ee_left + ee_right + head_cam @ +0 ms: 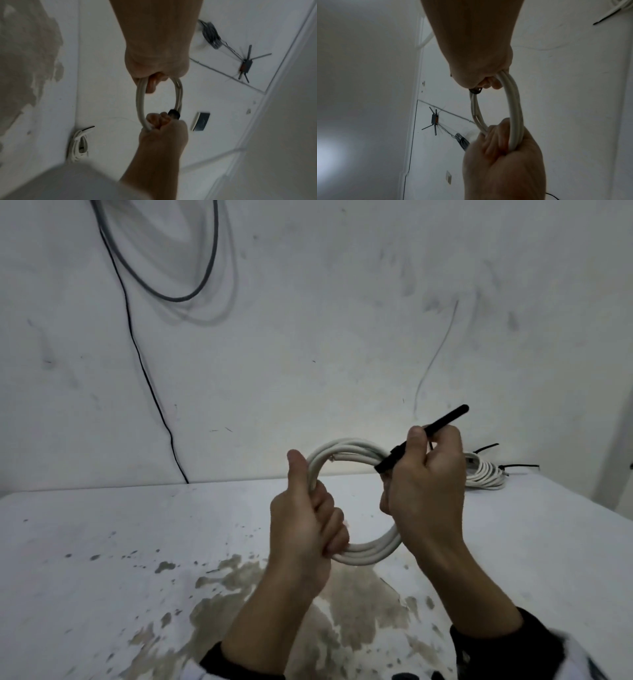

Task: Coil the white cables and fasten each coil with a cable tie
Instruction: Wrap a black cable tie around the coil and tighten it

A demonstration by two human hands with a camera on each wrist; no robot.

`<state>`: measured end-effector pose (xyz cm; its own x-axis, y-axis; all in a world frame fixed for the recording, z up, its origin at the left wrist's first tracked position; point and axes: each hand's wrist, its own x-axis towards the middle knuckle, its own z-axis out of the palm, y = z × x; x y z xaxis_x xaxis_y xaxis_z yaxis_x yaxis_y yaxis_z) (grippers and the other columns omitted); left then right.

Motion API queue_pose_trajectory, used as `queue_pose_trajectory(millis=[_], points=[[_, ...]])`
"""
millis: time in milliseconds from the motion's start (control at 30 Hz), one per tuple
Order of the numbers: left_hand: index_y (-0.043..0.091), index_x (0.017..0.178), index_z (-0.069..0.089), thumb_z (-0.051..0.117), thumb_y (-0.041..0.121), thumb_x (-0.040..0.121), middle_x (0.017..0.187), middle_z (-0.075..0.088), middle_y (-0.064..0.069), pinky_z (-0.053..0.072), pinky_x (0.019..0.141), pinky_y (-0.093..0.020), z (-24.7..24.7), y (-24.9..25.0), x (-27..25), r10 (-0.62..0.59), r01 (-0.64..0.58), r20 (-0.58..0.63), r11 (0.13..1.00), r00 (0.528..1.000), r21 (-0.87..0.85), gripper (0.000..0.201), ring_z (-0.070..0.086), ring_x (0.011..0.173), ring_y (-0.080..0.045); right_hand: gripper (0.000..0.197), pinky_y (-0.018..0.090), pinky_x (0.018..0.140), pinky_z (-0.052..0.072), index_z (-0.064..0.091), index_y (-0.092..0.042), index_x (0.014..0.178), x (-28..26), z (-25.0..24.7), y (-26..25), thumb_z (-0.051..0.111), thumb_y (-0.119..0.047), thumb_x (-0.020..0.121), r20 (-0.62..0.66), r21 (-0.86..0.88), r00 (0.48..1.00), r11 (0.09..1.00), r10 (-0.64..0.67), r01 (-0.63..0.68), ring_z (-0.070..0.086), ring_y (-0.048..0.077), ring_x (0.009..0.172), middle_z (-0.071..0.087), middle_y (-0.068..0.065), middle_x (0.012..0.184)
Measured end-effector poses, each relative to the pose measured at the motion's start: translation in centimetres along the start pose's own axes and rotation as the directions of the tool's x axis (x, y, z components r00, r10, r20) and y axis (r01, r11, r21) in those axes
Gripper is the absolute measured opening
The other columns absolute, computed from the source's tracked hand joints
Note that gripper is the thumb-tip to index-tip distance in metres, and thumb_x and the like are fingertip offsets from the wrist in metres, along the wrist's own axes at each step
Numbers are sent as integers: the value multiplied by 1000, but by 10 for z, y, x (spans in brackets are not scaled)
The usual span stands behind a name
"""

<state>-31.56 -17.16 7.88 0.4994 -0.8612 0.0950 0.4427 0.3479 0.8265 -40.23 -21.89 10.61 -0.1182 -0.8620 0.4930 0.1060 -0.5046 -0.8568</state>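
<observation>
A coil of white cable is held up above the desk, at the middle of the head view. The left hand grips the coil at its 9 o'clock side, fingers wrapped round the strands and the thumb lying straight up along them. The right hand is clenched on the coil's 3 o'clock side; between its thumb and fingers it pinches a black cable tie whose free end sticks out toward 2 o'clock, while the tie's lower part crosses the strands at about 1 o'clock on the coil. In the right wrist view a dark loop of the tie shows just under the curled fingers, against the cable.

At 3 o'clock from the hands, at the desk's far edge by the wall, lies a second white coil already bound with black ties. A thin black wire runs down the wall at 10 o'clock, beside a grey cable loop.
</observation>
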Motion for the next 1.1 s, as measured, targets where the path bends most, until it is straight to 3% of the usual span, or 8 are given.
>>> queue_pose_trajectory(millis=[200,333,433,533,600,767,867,1100], points=[[16,56,38,30,42,97,38,31,-1,20,38,-22,-27,10,13,-109,439,689,839,716,-323,50,27,32,-12,26,13,32,20,36,-12,74,8,-3,-1,34,-14,100,251,289,909,871,332,-398,24,7,28,34,-6,32],[11,62,50,38,31,86,43,34,1,39,45,-24,-27,19,10,-162,210,510,977,845,-38,34,37,37,-12,24,17,36,26,39,-14,76,12,-8,3,37,-16,99,182,128,967,970,179,-204,35,9,31,44,-1,43],[10,89,60,42,31,83,67,64,-8,51,77,-40,-35,23,14,9,-140,358,929,934,342,29,64,68,-22,18,26,41,35,43,-20,79,15,-12,4,42,-19,97,218,-181,974,978,-62,103,49,15,44,53,4,60],[30,101,60,31,54,93,94,67,10,55,80,-31,-33,23,11,137,-397,408,631,903,667,39,66,86,-6,10,12,39,34,44,-16,86,7,-7,5,45,-18,96,370,-304,916,912,-153,275,51,4,46,53,1,61],[30,99,61,30,56,89,86,67,13,53,59,-20,-26,21,5,125,-474,491,539,862,696,41,66,64,-5,10,11,40,36,44,-15,86,0,-3,7,47,-19,95,449,-307,883,905,-135,295,54,2,47,54,0,59],[24,82,75,46,31,94,55,66,15,32,47,-7,-17,20,-2,222,-593,570,506,791,626,32,47,39,3,20,25,37,47,45,-4,84,4,-10,1,49,-20,95,485,-189,875,977,9,95,59,12,39,60,9,60],[15,89,78,57,18,90,46,58,23,31,48,-1,-15,22,-2,257,-610,563,480,785,631,21,50,42,10,23,42,53,54,53,-3,74,11,-13,6,55,-18,91,428,-285,893,917,-140,280,63,28,51,63,9,57],[17,86,78,65,16,86,54,67,20,31,46,-6,-17,23,-5,257,-692,652,402,714,599,13,51,41,4,31,35,43,39,55,17,59,16,-16,12,63,-3,81,339,-158,915,945,-221,287,41,36,38,46,32,45]])
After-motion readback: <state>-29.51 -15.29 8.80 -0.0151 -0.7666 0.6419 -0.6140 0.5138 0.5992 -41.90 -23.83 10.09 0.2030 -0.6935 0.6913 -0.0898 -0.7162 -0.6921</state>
